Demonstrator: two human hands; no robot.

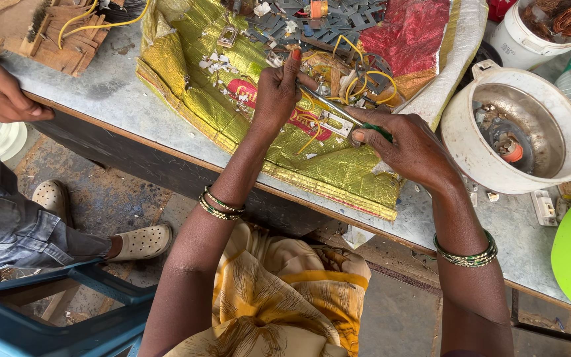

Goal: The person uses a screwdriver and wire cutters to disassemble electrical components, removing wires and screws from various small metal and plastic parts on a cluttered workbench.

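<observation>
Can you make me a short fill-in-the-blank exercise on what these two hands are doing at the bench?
The right hand holds a screwdriver with a ____ handle.
The left hand steadies a small part with ____ wires.
Both hands work over a ____ foil sack.
The white pot sits to the person's ____.

Missing words: green; yellow; gold; right

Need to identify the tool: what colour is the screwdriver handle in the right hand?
Green handle, mostly hidden by the right hand; head view.

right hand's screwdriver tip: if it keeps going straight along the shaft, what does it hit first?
The right hand aims the screwdriver up-left. First in line looks like the left hand, about its fingers, right at the tip. Depth is unclear; it may pass just under them.
</observation>
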